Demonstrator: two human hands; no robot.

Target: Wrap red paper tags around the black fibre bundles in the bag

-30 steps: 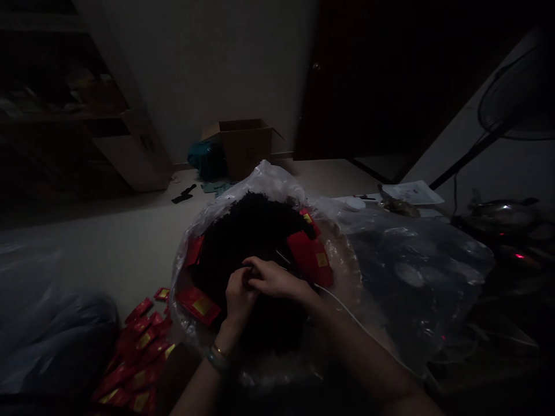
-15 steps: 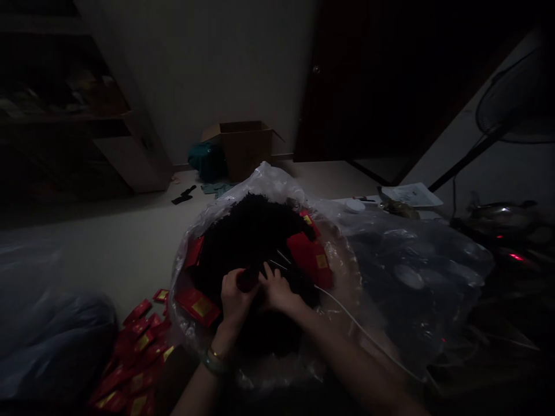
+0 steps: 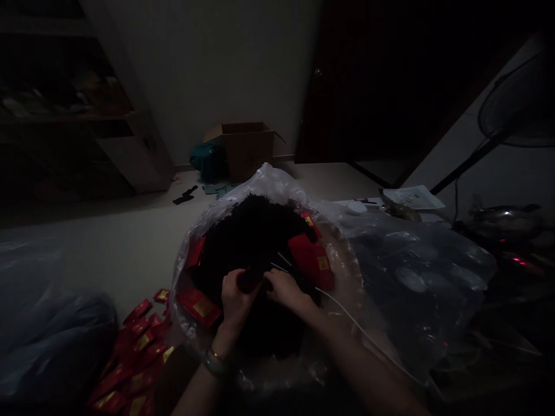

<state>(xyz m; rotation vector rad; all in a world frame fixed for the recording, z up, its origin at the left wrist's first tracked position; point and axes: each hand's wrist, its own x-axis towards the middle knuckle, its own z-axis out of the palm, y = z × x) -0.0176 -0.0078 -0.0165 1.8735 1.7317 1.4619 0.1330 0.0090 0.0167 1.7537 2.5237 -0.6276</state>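
Observation:
A large basin lined with clear plastic (image 3: 353, 271) stands before me, heaped with a black, shredded, leaf-like mass (image 3: 255, 225). My left hand (image 3: 234, 297) is closed around a small red packet (image 3: 248, 281) above the heap. Close beside it, my right hand (image 3: 284, 290) has its fingers curled together at the packet's right side; what they pinch is hidden. Red sachets with yellow labels (image 3: 199, 306) lie inside the basin's left rim, and more red sachets (image 3: 310, 257) at its right. A dark device with two bright lines (image 3: 281, 262) lies just beyond my right hand.
A white cable (image 3: 347, 312) runs from the basin to the lower right. Many red sachets (image 3: 139, 352) are piled on the floor at left. Clear plastic sheeting (image 3: 416, 254) spreads at right. Behind stand an open cardboard box (image 3: 249, 150) and a fan (image 3: 515, 104).
My right hand's fingers, spread before, are now curled in beside the packet. The left hand keeps its hold in the same place. The view has shifted slightly.

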